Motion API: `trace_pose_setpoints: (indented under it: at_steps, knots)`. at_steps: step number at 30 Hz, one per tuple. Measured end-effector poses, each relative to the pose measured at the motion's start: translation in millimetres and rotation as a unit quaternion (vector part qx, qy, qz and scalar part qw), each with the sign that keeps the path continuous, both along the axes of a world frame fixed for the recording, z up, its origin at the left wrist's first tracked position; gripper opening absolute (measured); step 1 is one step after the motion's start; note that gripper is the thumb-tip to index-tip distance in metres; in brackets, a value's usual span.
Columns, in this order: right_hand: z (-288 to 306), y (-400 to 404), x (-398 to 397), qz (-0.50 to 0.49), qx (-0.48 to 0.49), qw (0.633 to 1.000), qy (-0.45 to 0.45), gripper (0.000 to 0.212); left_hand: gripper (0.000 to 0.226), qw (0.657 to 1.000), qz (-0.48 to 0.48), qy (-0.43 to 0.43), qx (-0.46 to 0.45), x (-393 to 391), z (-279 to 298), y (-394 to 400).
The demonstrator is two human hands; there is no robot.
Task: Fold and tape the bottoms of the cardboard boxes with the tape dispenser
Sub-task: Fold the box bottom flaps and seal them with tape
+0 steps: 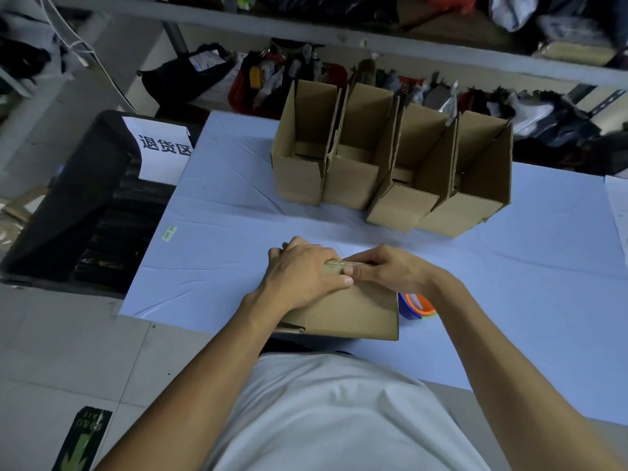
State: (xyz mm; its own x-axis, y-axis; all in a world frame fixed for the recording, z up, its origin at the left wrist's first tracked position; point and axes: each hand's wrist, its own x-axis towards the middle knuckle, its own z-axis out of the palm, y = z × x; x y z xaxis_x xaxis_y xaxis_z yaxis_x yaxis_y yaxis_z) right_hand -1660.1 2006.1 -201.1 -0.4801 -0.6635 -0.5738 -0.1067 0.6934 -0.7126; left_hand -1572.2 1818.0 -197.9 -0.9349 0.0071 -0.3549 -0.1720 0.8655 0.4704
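Observation:
A brown cardboard box [353, 314] stands at the near edge of the pale blue table [221, 232], its top flaps folded inward. My left hand [306, 275] lies over the left flap, fingers curled over the far edge and thumb along the near side. My right hand [384, 268] presses the right flap down with its fingers at the middle seam. An orange and blue tape dispenser [418, 305] lies on the table just right of the box, partly hidden behind my right wrist.
Several open-topped cardboard boxes [390, 164] stand in a row at the back of the table. A black bin [85, 205] with a white paper sign sits left of the table. Cluttered shelves [339, 39] run behind.

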Motion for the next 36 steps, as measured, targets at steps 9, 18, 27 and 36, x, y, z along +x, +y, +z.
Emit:
trace_pose_setpoints:
  at_steps: [9,18,27,36]
  knots:
    - [-15.2,7.8,15.5,-0.156,-0.166,0.973,-0.035,0.03,0.039,0.99,0.076,0.095,0.068,1.4,-5.6,6.2]
    - [-1.2,0.6,1.8,-0.052,-0.047,0.996,-0.051,0.021,0.07,0.995,0.071,-0.072,-0.023,-10.1,2.5,-12.6]
    - [-7.2,6.5,16.1,-0.126,-0.122,0.984,-0.04,0.025,0.067,0.999,0.04,0.001,0.003,-3.7,-4.7,-15.4]
    - [15.2,8.1,31.7,-0.034,-0.009,0.941,0.336,0.067,0.101,0.973,0.224,0.039,-0.032,23.4,-6.1,-13.6]
